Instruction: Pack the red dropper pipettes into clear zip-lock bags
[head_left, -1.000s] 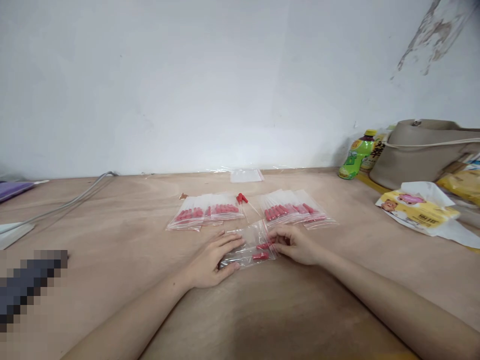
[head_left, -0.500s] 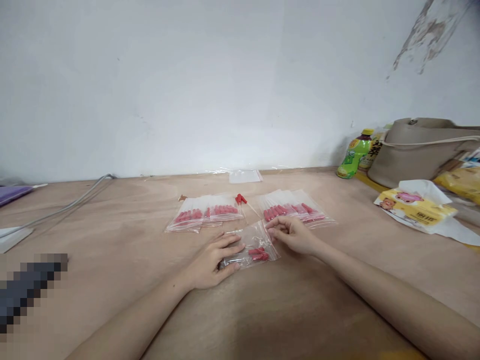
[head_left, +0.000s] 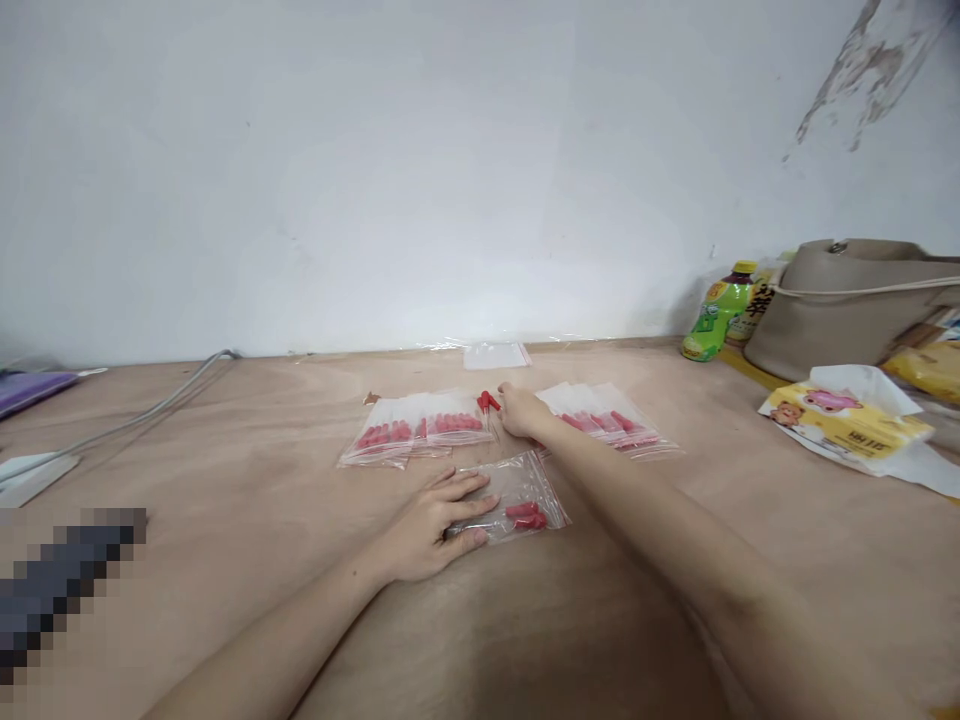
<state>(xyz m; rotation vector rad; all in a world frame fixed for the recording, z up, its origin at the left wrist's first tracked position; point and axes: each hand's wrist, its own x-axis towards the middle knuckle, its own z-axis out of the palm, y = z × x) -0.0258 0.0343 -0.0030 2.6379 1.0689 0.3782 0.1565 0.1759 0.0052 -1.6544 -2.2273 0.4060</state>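
Observation:
My left hand (head_left: 435, 528) lies flat with its fingers spread, pressing a clear zip-seal bag (head_left: 504, 482) on the table. Inside that bag are a few small red pieces (head_left: 526, 516). My right hand (head_left: 527, 413) reaches beyond the bag, its fingertips beside some loose red-headed sticks (head_left: 487, 401). Its fingers are bent and partly hidden behind the back of the hand, so whether they touch a stick cannot be made out. Overlapping bags of red pieces lie on the left (head_left: 418, 430), and another group lies on the right (head_left: 619, 425), partly covered by my right hand and forearm.
Near the wall lies a flat whitish bag (head_left: 496, 356). To the right are a green bottle (head_left: 711, 318), a beige handbag (head_left: 825, 320) and a yellow tissue pack (head_left: 855, 420). A grey cable (head_left: 169, 395) and a pixelated dark object (head_left: 64, 580) are on the left.
My right hand has left the near bag's open-side edge and moved forward and left to the red-headed sticks. My left hand stays on the bag. The view has shifted slightly.

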